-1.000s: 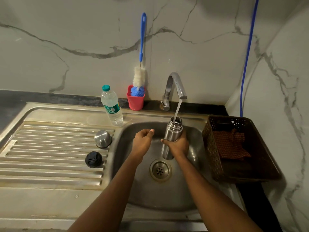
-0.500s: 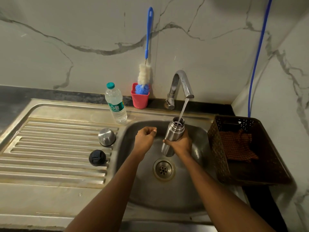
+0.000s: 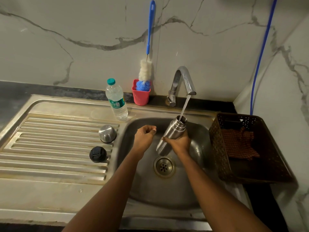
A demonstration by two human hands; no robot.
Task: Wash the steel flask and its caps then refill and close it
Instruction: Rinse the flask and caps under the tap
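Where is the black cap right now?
In the head view, the black cap lies on the ribbed drainboard, left of the sink basin, just nearer the camera than the steel cap and apart from it.

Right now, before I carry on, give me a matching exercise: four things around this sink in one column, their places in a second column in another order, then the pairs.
Things
1. steel flask
2. black cap
3. bottle brush
4. checked cloth

Places
A. on the ribbed drainboard
B. in the brown basket
C. in the right hand, under the running tap
D. standing in the red cup

Pairs: 1-C, 2-A, 3-D, 4-B
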